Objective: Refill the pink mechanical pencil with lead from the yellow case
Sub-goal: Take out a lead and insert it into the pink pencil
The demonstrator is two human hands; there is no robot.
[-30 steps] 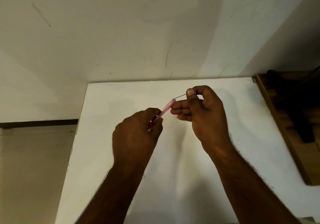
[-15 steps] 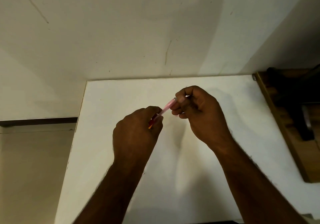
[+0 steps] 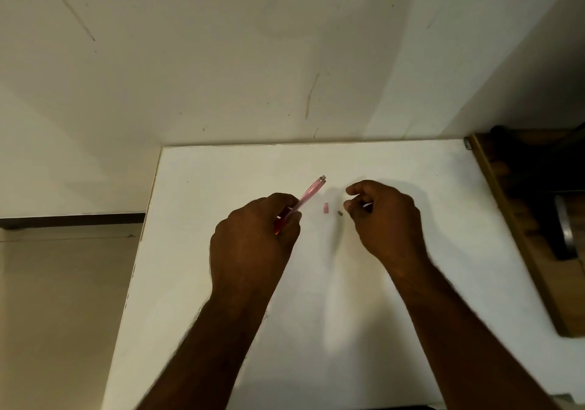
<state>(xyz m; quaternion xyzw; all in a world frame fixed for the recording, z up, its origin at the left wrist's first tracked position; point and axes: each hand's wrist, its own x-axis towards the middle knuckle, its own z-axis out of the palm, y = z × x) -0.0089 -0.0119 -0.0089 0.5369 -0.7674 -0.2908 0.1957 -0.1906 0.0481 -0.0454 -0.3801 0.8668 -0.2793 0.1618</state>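
Observation:
My left hand (image 3: 253, 238) grips the pink mechanical pencil (image 3: 308, 193) by its lower red part, the open top end tilted up and to the right. On the white table (image 3: 316, 314) between my hands lie a small pink cap (image 3: 326, 208) and a tiny grey piece (image 3: 340, 213). My right hand (image 3: 383, 219) hovers just right of them, fingers curled, thumb and forefinger slightly apart beside the grey piece. Something pale shows inside its curled fingers; I cannot tell what. The yellow case is not visible.
The table stands in a corner against a pale wall (image 3: 253, 61). A wooden shelf (image 3: 519, 235) with dark objects and a metal cylinder (image 3: 566, 229) borders the right edge. The floor (image 3: 63, 314) lies beyond the left edge.
My right hand let go of the pencil's top and moved right and down toward the table. The thin lead seen sticking out of the pencil top is gone from view. The cap and grey piece now show.

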